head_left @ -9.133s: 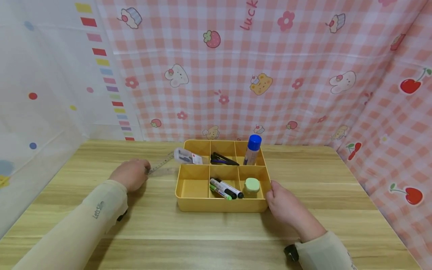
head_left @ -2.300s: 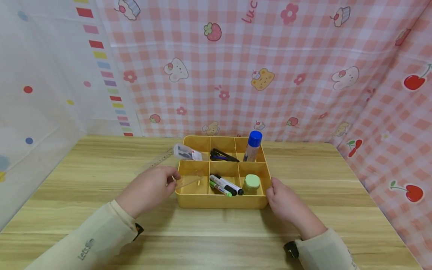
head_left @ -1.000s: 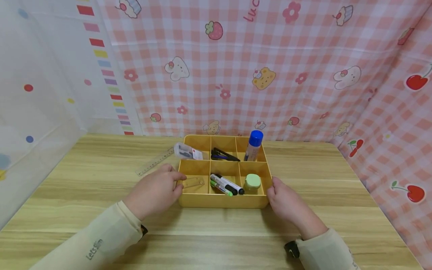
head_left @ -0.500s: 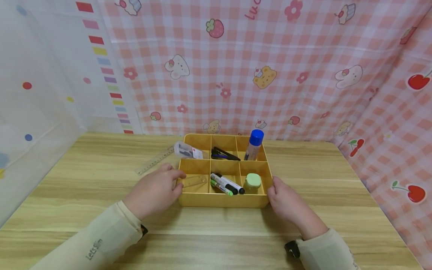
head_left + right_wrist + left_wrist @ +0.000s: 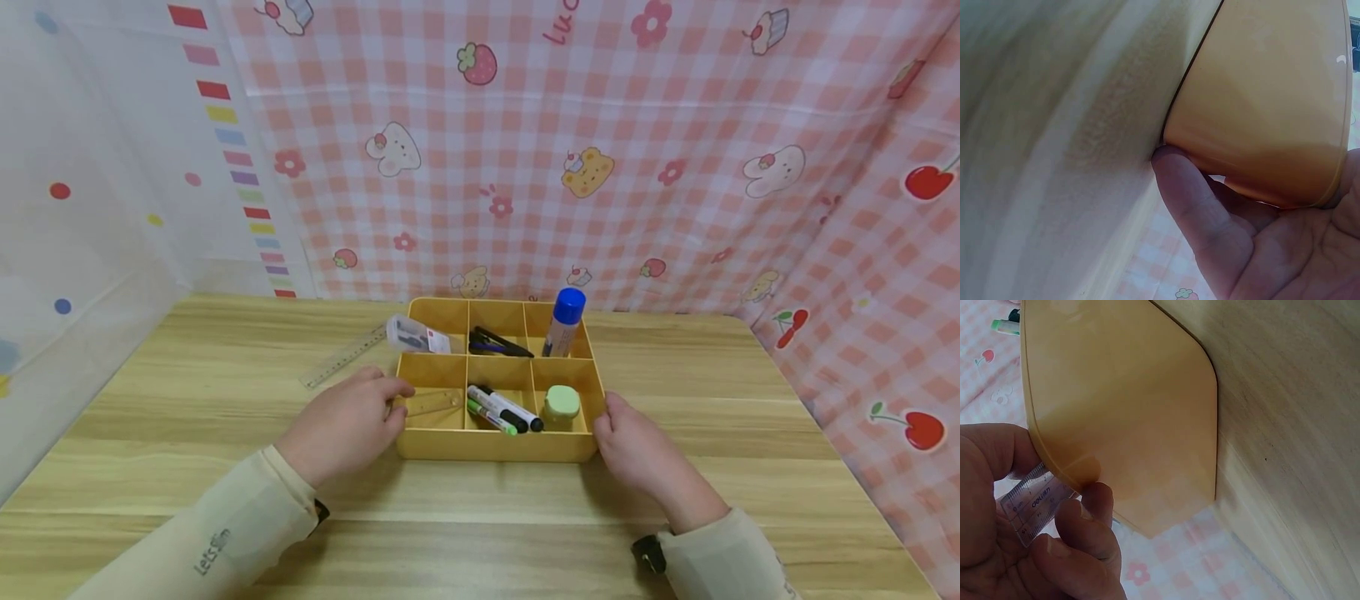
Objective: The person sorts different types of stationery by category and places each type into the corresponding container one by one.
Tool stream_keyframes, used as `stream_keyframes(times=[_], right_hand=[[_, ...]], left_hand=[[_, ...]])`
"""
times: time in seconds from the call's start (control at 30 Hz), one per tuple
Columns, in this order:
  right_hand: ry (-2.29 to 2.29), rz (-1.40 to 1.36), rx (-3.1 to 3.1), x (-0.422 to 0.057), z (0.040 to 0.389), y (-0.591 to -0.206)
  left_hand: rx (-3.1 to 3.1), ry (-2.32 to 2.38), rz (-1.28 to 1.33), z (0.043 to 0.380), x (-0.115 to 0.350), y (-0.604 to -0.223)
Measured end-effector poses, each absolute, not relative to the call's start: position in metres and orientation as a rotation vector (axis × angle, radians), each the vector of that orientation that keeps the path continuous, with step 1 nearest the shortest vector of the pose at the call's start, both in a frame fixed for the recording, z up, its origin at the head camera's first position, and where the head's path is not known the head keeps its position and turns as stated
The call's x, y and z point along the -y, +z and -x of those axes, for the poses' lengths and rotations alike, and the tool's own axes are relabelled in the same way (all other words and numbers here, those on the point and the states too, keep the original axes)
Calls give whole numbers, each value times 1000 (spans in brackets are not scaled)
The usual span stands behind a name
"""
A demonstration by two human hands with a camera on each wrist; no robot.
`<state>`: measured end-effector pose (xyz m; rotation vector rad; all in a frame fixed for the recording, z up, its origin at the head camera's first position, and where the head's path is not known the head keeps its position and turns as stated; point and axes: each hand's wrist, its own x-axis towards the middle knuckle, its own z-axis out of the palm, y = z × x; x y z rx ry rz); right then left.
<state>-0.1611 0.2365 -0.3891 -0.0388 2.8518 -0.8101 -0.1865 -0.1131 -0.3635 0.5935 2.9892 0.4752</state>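
In the head view a yellow divided storage box (image 5: pixel 495 447) stands on the table. My left hand (image 5: pixel 337 429) is at its left front corner, fingers curled about the end of a transparent ruler (image 5: pixel 435 403) that reaches into the front-left compartment. The left wrist view has the ruler's marked end (image 5: pixel 1034 503) between the fingers, with fingertips (image 5: pixel 1099 499) at the box rim. My right hand (image 5: pixel 637 458) grips the box's right side near the front; in the right wrist view a digit (image 5: pixel 1194 200) presses low at the wall's edge.
Another transparent ruler (image 5: pixel 341 358) lies left of the box. A clear plastic case (image 5: pixel 412 335) leans over the back-left rim. Black pens (image 5: pixel 498 343), a blue-capped glue stick (image 5: pixel 564 323), markers (image 5: pixel 501 410) and a green-lidded jar (image 5: pixel 562 403) occupy other compartments.
My left hand came from the table on the left to the box with the ruler, whose far end has slid slightly rightward in the compartment. My right hand stays on the box.
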Motion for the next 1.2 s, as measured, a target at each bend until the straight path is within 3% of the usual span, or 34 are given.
stream_keyframes(times=[1.2], right_hand=[[-824,33,-2842,-236,161,-388]], left_hand=[[-2968,485,-603,187,113,-365]])
